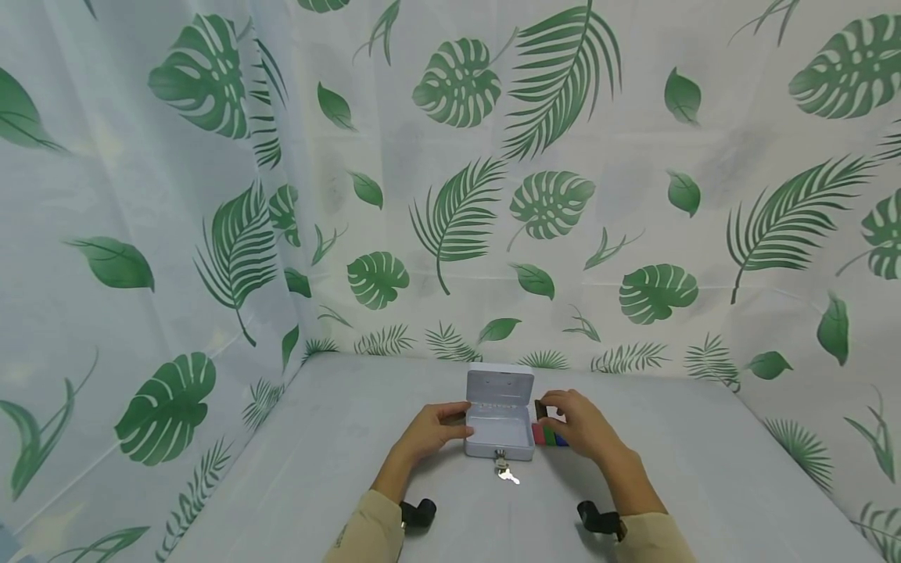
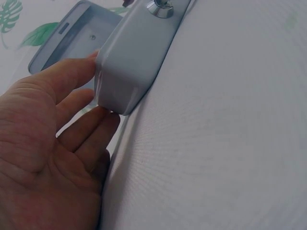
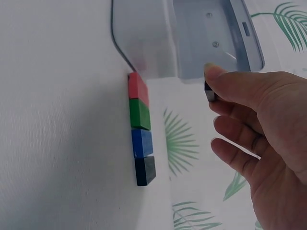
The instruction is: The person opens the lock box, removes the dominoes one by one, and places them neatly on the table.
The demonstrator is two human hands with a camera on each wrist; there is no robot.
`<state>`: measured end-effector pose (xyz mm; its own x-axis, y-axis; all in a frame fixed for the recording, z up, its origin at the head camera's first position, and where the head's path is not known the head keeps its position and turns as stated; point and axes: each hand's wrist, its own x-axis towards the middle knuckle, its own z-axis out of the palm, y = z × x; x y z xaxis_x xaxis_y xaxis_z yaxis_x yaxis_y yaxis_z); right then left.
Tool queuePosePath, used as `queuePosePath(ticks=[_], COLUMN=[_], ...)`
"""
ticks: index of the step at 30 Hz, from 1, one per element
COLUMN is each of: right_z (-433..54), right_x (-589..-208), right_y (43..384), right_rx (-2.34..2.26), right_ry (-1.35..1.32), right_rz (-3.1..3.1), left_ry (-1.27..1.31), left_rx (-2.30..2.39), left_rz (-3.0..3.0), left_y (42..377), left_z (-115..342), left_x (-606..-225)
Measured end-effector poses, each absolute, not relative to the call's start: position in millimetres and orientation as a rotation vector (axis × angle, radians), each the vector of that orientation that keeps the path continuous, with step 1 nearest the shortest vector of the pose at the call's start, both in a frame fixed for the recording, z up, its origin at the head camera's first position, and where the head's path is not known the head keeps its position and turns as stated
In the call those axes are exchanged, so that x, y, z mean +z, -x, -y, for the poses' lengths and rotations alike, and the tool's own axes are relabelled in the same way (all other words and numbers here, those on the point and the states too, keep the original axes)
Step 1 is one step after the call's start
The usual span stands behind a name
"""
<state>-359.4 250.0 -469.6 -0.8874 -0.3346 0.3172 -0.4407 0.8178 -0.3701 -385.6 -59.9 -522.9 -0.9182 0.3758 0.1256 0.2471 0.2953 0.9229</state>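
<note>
A small pale grey metal box (image 1: 500,451) stands on the table with its lid (image 1: 500,386) raised; its inside shows bare. My left hand (image 1: 427,430) touches the box's left side with extended thumb and fingers; in the left wrist view, fingertips (image 2: 112,120) reach the lower corner. Between thumb and forefinger, my right hand (image 1: 580,422) pinches a small dark block (image 3: 209,92), held up beside the box's right wall. Below it lie a red block (image 3: 138,89), a green block (image 3: 140,114), a blue block (image 3: 142,143) and a black block (image 3: 145,171) in a row.
Keys (image 1: 506,471) hang from the lock on the box's front and lie toward me on the white table (image 1: 493,524). Leaf-printed curtains (image 1: 450,234) close off the back and sides. A black wrist camera (image 1: 598,518) sits at my right cuff.
</note>
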Motion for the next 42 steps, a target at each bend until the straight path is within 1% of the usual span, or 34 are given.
queuePosePath(ticks=[28, 42], right_z=[-280, -289], right_x=[-474, -478], right_y=[364, 364], right_rx=[0.659, 0.666], right_ry=[-0.448, -0.463], right_rz=[2.887, 2.867], left_ry=[-0.596, -0.590], left_rx=[1.740, 1.751], left_rz=[-2.413, -2.407], left_y=[385, 386], left_z=[60, 60], left_x=[-522, -525])
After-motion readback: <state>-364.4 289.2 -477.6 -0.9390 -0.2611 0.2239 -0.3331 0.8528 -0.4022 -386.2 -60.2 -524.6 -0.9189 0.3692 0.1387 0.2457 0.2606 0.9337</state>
